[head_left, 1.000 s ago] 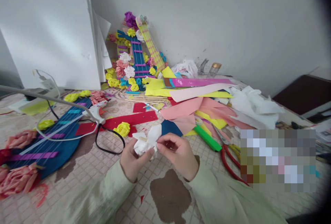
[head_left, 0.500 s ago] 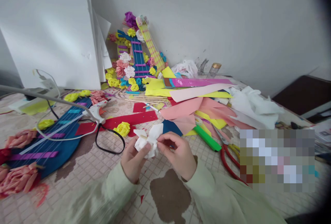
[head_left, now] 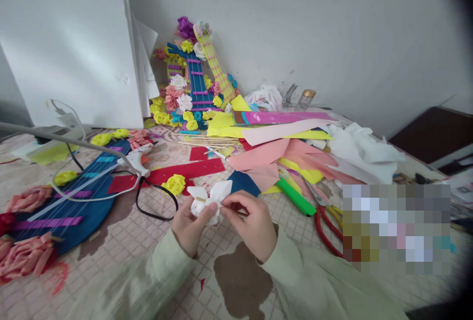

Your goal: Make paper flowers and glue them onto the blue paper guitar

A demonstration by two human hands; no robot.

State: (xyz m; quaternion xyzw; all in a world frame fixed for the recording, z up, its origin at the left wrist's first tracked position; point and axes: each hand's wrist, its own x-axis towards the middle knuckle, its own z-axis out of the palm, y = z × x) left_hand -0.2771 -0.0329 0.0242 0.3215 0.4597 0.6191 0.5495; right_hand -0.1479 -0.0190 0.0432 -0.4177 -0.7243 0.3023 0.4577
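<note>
Right now the white paper flower is over the near middle of the desk, just right of a yellow flower. Left hand clamped on its bunched lower part; right hand pinching its right edge. Likely light, soft, easily creased or torn. Best hold: bunched part, gently, off the petals.

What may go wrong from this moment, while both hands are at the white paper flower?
1. The white paper flower has thin petals; with the left hand holding it and the right hand at its edge, a hard pull might tear or crease one.
2. The black cord loop appears close to the left hand, which might snag it.
3. The red-handled scissors lie near the right sleeve, which could brush them.
</note>
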